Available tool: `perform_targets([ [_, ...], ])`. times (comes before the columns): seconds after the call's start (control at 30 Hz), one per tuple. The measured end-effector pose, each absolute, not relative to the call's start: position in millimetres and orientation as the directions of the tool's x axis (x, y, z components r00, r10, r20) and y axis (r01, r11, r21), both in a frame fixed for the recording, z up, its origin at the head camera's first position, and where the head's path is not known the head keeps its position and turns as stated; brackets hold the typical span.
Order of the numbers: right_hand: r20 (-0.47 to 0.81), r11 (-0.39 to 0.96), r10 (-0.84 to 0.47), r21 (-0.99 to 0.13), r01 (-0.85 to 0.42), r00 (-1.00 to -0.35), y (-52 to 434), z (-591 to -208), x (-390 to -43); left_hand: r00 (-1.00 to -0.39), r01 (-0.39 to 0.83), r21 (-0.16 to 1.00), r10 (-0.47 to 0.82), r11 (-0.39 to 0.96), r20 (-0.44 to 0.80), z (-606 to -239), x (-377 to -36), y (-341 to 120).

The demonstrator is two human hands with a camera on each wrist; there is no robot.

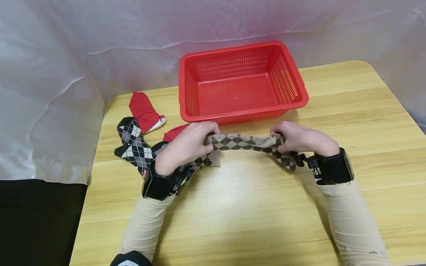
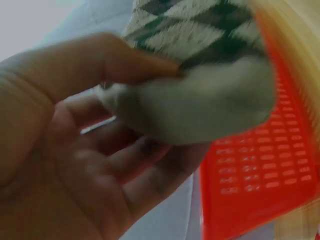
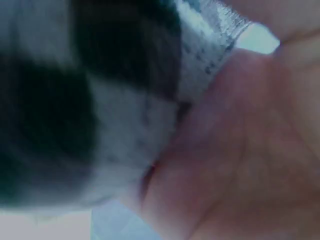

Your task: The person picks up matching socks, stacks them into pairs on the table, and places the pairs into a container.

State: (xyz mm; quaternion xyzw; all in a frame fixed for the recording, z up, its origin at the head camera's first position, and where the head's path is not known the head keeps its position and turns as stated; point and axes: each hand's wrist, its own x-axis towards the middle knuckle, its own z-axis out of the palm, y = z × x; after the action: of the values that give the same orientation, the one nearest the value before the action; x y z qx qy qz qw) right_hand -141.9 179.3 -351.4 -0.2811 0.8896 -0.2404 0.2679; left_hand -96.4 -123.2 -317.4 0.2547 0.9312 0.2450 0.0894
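Note:
A beige sock (image 1: 246,142) with dark brown diamonds is stretched level between the two hands, above the table and in front of the red basket. My left hand (image 1: 186,146) pinches one end; in the left wrist view its thumb lies over a plain beige part of the sock (image 2: 200,107), with the fingers beneath. The other end is gripped by my right hand (image 1: 304,138), and a patterned part hangs below those fingers. In the right wrist view the sock (image 3: 130,115) fills the left side, close to the palm and blurred.
Behind the hands stands a red perforated plastic basket (image 1: 246,115). On the table's left lie a red sock (image 1: 143,109), black-and-white argyle socks (image 1: 138,149), another red piece (image 1: 173,133) and a beige diamond-patterned piece (image 1: 213,159), partly covered by the left hand. Pale cloth (image 1: 139,26) hangs behind.

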Motion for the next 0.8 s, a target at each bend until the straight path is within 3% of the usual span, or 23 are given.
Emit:
perform_targets([
  [0.27,-0.238,0.771,-0.555,-0.508,-0.385,-0.797,180.4,-347.9,-142.8,-0.784,0.566,0.333,0.617,0.755,-0.067,-341.0,-98.3,-105.1],
  [0.5,-0.193,0.838,-0.467,-0.408,-0.363,-0.863,188.4,-346.4,-139.2,-0.779,0.599,0.267,0.627,0.755,-0.026,-362.2,-101.5,-93.3],
  [0.67,-0.271,0.871,-0.432,-0.373,-0.32,-0.86,190.3,-350.4,-143.2,-0.781,0.606,0.221,0.624,0.764,-0.019,-369.9,-102.8,-88.0],
  [0.8,-0.407,0.898,-0.413,-0.33,-0.29,-0.815,188.9,-356.5,-147.5,-0.782,0.602,0.2,0.621,0.773,-0.046,-374.5,-103.1,-87.7],
])
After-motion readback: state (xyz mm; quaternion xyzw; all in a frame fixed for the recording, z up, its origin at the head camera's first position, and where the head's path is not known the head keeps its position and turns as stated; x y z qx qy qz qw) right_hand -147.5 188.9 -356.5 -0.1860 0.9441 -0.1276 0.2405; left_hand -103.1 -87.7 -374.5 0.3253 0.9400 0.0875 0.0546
